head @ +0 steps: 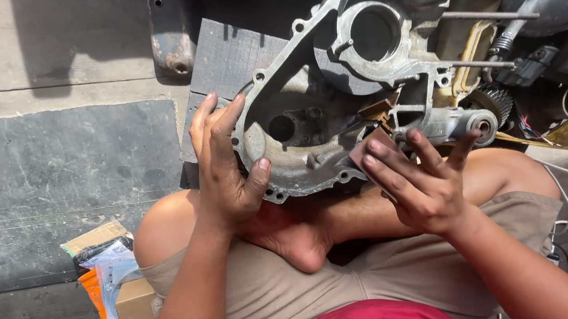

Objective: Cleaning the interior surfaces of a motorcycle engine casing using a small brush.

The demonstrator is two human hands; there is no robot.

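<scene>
Left hand (pixel 225 166) grips rim of bare engine crankcase (pixel 334 98) standing by the knees on a dark board (pixel 228 60) | right hand (pixel 420 180) pinches small brown sanding piece (pixel 371 150) against its edge; surface partly grimy

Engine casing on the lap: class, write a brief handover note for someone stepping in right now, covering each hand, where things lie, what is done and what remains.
Left hand: grips the left rim of the grey metal engine casing, steadying it.
Right hand: fingers spread, holding a small brown piece against the casing's lower edge.
Casing rests over the crossed legs, partly on a dark board.
Small boxes and plastic packets lie on the floor to the left.
Done: casing open, inside exposed.
Left: cannot tell from this view.
</scene>
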